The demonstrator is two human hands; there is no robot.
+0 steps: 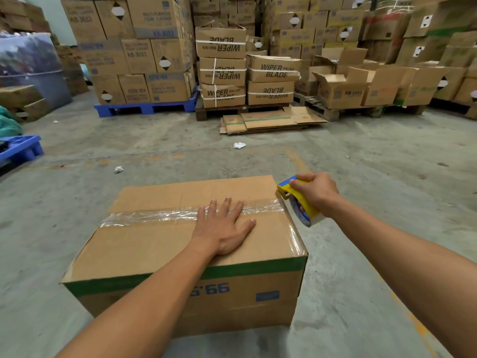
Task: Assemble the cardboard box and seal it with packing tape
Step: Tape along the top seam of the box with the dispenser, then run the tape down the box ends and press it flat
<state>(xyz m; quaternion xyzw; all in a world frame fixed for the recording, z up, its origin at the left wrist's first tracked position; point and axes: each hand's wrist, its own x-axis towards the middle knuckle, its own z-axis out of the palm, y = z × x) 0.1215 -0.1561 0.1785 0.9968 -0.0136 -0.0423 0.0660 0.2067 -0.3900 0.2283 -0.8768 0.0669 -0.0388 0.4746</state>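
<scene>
The closed cardboard box was set on the concrete floor, a strip of clear packing tape laid along its top seam. The left hand was pressed flat on it, fingers spread, nothing held. A yellow-and-blue tape dispenser was gripped in the right hand at the box's right edge.

The floor is gray and rough, with some orange marks. A big cardboard box sits right on it, close by. Two small crumpled white scraps lie on the floor past the box. Farther off, a pile of flat cardboard lies on the floor, beside a blue pallet and wooden pallets stacked with boxes.
</scene>
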